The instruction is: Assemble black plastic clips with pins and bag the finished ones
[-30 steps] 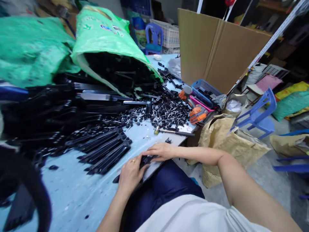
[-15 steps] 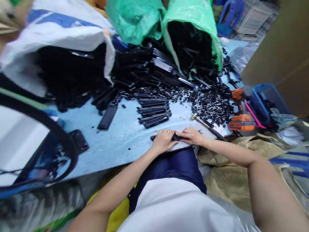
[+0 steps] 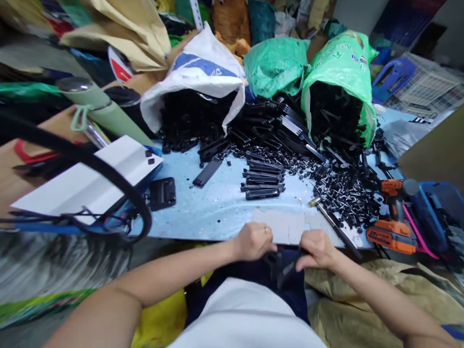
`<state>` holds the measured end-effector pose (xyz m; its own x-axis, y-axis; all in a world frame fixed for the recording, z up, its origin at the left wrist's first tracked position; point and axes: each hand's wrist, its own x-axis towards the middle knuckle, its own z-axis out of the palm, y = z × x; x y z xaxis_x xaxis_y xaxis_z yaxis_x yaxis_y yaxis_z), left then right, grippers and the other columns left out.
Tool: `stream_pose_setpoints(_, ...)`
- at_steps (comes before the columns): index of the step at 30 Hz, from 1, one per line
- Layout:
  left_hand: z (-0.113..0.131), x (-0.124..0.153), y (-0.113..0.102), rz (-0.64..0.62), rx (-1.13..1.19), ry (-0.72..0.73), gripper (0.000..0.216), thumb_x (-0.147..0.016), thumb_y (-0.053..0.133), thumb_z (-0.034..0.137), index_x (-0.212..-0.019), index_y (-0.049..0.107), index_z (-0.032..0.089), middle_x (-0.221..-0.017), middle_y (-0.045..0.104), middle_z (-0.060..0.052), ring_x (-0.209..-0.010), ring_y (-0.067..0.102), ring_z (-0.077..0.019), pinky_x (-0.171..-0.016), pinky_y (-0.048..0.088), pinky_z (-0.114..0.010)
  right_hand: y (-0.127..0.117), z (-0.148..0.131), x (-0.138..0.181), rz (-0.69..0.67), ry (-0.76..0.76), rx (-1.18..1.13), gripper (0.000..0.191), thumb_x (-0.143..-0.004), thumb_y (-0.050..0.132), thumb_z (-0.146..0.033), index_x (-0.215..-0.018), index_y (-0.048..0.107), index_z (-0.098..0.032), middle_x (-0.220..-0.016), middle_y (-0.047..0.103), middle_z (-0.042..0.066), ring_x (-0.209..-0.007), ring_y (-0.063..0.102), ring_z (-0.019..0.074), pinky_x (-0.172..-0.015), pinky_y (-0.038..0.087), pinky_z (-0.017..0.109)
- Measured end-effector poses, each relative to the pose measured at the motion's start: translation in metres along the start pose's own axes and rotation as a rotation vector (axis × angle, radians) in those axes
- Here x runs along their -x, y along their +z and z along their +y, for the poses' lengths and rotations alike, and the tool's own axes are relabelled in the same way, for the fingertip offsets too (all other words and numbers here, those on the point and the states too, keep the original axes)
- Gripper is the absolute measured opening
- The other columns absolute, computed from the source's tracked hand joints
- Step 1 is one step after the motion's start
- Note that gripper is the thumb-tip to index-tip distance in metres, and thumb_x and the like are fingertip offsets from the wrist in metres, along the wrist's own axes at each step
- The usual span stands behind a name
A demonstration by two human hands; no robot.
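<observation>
My left hand [image 3: 255, 241] and my right hand [image 3: 316, 249] are both closed, each around one end of a black hinged plastic piece [image 3: 280, 275]. It hangs in a V shape over my lap, just in front of the table edge, and is blurred by motion. A pale grey board [image 3: 282, 222] lies on the table just beyond my hands. Farther back is a short row of folded black plastic pieces [image 3: 264, 179], lying side by side. A hammer [image 3: 335, 224] rests to the right of the board, its head pointing away from me.
Small screws and black parts [image 3: 340, 193] are heaped at the right, beside an orange cordless drill [image 3: 393, 217] and a blue bin [image 3: 429, 217]. A white sack [image 3: 206, 63] and a green sack [image 3: 339, 63] spill black parts. A black case [image 3: 163, 193] lies left; a black curved bar [image 3: 119, 181] crosses there.
Both hands have come off the board toward my body and moved apart. The black piece, straight between them before, is now bent into a V. My view has tilted up.
</observation>
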<state>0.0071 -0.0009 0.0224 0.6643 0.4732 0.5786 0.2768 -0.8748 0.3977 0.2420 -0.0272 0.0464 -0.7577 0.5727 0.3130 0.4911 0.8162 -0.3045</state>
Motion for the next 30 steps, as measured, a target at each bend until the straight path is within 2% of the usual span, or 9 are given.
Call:
stream_pose_setpoints(4,0.05,-0.009,-0.015,0.196,0.387,0.047,0.063,-0.093,0.0,0.044,-0.059,0.047,0.018,-0.045,0.044,-0.001,-0.043,0.045,-0.0101,-0.046,0.035,-0.023,0.02,-0.035,-0.007,0.094,-0.02,-0.416,0.06,-0.083,0.018,-0.07,-0.066,0.053,-0.023,-0.051,0.046,0.001,-0.047,0.048,0.0143,-0.049,0.04,0.029)
stream_pose_setpoints(6,0.063,-0.013,-0.008,0.365,0.44,0.0,0.062,-0.093,0.002,0.045,-0.062,0.048,0.018,-0.047,0.047,-0.001,-0.045,0.046,-0.0103,-0.047,0.037,-0.023,0.054,-0.041,-0.018,0.371,0.139,-0.434,0.063,-0.081,0.012,-0.072,-0.077,0.053,-0.024,-0.064,0.052,0.005,-0.061,0.056,0.0184,-0.058,0.047,0.034)
stream_pose_setpoints(8,0.063,-0.015,0.004,0.518,0.402,-0.085,0.062,-0.093,0.005,0.048,-0.073,0.055,0.017,-0.059,0.057,-0.005,-0.056,0.054,-0.0126,-0.054,0.043,-0.025,0.091,-0.039,-0.033,0.709,0.385,-0.384,0.067,-0.083,-0.001,-0.065,-0.1,0.049,-0.025,-0.095,0.055,0.012,-0.088,0.059,0.0233,-0.074,0.049,0.044)
stream_pose_setpoints(10,0.051,-0.012,0.017,0.547,0.295,-0.119,0.066,-0.092,0.003,0.049,-0.095,0.059,0.014,-0.075,0.063,-0.009,-0.073,0.06,-0.0163,-0.064,0.048,-0.028,0.117,-0.028,-0.049,0.885,0.469,-0.37,0.059,-0.087,-0.006,-0.051,-0.119,0.036,-0.025,-0.119,0.046,0.015,-0.105,0.053,0.0237,-0.083,0.047,0.049)
stream_pose_setpoints(12,0.03,-0.006,0.028,0.487,0.105,-0.051,0.07,-0.089,0.004,0.055,-0.112,0.055,0.013,-0.083,0.065,-0.012,-0.083,0.061,-0.0196,-0.07,0.049,-0.032,0.122,-0.007,-0.06,0.839,0.449,-0.324,0.048,-0.091,0.001,-0.043,-0.125,0.03,-0.025,-0.126,0.04,0.015,-0.113,0.049,0.0232,-0.088,0.045,0.049)
stream_pose_setpoints(15,-0.007,0.006,0.038,0.299,-0.255,0.008,0.063,-0.086,0.023,0.061,-0.115,0.054,0.014,-0.083,0.065,-0.011,-0.086,0.061,-0.0225,-0.072,0.049,-0.034,0.094,0.044,-0.069,0.592,0.409,-0.134,0.038,-0.089,0.028,-0.043,-0.119,0.04,-0.022,-0.123,0.044,0.014,-0.118,0.043,0.0256,-0.095,0.038,0.051)
stream_pose_setpoints(20,-0.059,0.01,0.041,-0.099,-0.501,-0.144,0.024,-0.089,0.046,0.027,-0.109,0.058,0.02,-0.102,0.064,-0.011,-0.104,0.056,-0.0229,-0.088,0.043,-0.041,0.02,0.151,-0.1,0.422,0.586,0.167,0.029,-0.083,0.045,-0.024,-0.111,0.048,-0.016,-0.12,0.047,0.016,-0.116,0.041,0.0267,-0.098,0.032,0.048)
stream_pose_setpoints(25,-0.083,-0.006,0.021,-0.065,-0.54,-0.318,0.038,-0.085,0.052,0.036,-0.12,0.051,0.02,-0.115,0.059,-0.013,-0.114,0.048,-0.0272,-0.096,0.034,-0.047,-0.003,0.206,-0.153,0.296,0.658,0.271,0.033,-0.072,0.05,-0.003,-0.105,0.048,-0.008,-0.11,0.051,0.021,-0.107,0.044,0.0269,-0.092,0.031,0.045)
stream_pose_setpoints(30,-0.138,-0.013,-0.048,0.084,-0.602,-0.912,0.041,-0.087,0.043,0.029,-0.12,0.048,0.006,-0.117,0.054,-0.02,-0.109,0.048,-0.0295,-0.089,0.039,-0.041,-0.009,0.214,-0.172,0.301,0.651,0.261,0.018,-0.07,0.052,-0.002,-0.072,0.042,-0.017,-0.084,0.053,0.011,-0.093,0.048,0.0235,-0.088,0.032,0.046)
